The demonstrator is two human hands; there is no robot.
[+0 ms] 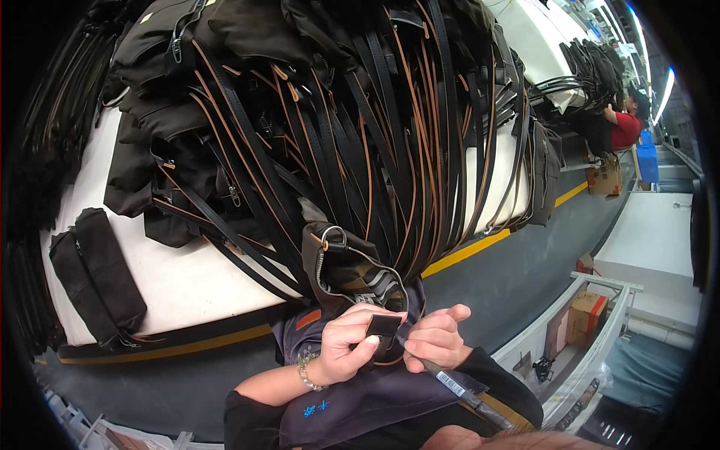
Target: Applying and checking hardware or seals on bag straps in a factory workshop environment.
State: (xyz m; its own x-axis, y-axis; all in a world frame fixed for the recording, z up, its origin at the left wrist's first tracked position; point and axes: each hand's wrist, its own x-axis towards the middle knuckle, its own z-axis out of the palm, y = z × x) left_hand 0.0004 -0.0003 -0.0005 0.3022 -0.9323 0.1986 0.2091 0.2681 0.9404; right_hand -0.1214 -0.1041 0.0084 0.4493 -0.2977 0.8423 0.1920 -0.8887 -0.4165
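My left hand [346, 343] pinches a small black leather tab [384, 325] between thumb and fingers, just below an open dark bag [341, 259] with a zipper and a metal ring. Close beside it, my right hand [436, 341] is curled, its fingertips near the tab. From under the right hand a slim dark stick-like tool [450, 382] with a barcode label runs down to the lower right. Its tip is not clearly visible. Long black straps [409, 187] with brown edges spread from the bag pile toward the open bag.
Dark bags [247, 37] are heaped on a white table [180, 289]; one dark pouch [97, 274] lies at its left. More black straps hang at far left. At right stand a white rack [562, 360] with a cardboard box [585, 319]. A person in red [626, 127] sits farther off.
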